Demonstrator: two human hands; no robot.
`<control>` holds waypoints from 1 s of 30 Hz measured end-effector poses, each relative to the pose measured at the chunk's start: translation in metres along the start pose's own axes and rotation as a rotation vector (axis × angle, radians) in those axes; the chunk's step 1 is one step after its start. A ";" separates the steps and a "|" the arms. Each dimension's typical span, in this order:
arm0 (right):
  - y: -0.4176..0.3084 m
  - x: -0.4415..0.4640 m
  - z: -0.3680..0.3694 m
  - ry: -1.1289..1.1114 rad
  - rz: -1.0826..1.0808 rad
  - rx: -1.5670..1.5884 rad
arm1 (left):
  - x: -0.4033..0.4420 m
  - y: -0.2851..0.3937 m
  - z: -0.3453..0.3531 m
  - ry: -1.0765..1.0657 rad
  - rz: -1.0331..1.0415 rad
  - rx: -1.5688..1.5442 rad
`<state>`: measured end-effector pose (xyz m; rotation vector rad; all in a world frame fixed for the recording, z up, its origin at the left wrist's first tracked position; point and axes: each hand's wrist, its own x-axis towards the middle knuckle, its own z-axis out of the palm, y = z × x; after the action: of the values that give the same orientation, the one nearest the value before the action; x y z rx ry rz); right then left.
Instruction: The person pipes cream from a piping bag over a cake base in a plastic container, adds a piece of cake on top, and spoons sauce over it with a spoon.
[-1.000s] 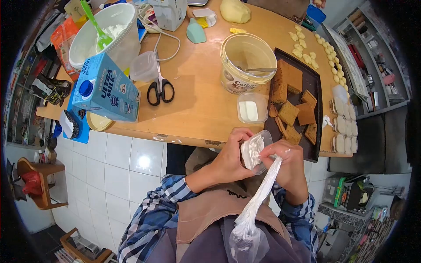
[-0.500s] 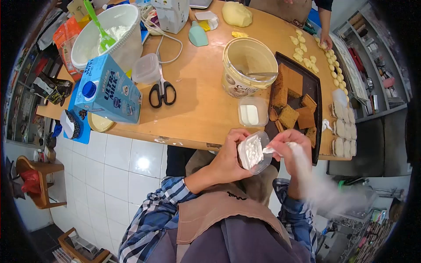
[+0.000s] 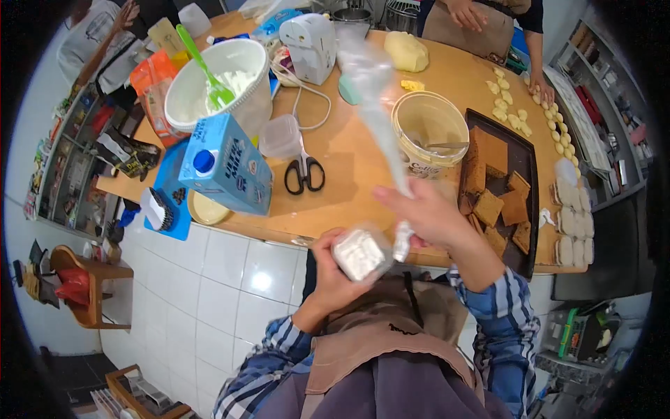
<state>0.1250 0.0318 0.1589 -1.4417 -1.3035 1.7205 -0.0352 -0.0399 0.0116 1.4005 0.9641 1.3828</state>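
My left hand [image 3: 328, 276] is wrapped round a small clear plastic cup [image 3: 380, 269] in front of the table edge. White cream [image 3: 359, 253] fills the cup. In my right hand [image 3: 433, 216], just to the right of the cup, is a clear piping bag [image 3: 384, 133], its upper length swung up over the table and smeared by motion. A white cream-filled end of the bag [image 3: 403, 241] hangs below my fingers, close to the cup's rim but apart from it.
Brown cake pieces [image 3: 513, 207] lie on a dark tray [image 3: 536, 230] at right. A cream-coloured tub [image 3: 412, 150], scissors [image 3: 304, 174], a milk carton [image 3: 230, 167] and a white bowl [image 3: 183, 105] with a green spatula [image 3: 202, 59] stand behind. A co-worker's hand [image 3: 542, 91] touches dough balls [image 3: 555, 126].
The camera view has shifted, showing more of the room behind. My right hand has moved away from the cup, and the piping bag has swung from hanging low right to pointing up over the table.
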 end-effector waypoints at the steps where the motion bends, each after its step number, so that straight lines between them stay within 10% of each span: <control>1: 0.000 0.012 0.009 -0.025 0.009 -0.020 | -0.003 0.008 -0.008 0.066 -0.058 -0.013; 19: 0.058 0.085 0.072 0.023 -0.007 -0.197 | -0.022 0.042 -0.045 0.547 0.294 0.313; 24: 0.071 0.038 0.040 0.282 -0.483 -0.519 | -0.026 0.035 -0.025 0.366 0.200 0.267; 30: 0.080 -0.074 -0.038 0.565 -0.481 -0.261 | -0.008 0.011 0.008 0.048 0.024 0.079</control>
<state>0.1955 -0.0507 0.1192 -1.4513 -1.4226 0.7806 -0.0283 -0.0508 0.0201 1.4476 1.0462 1.4156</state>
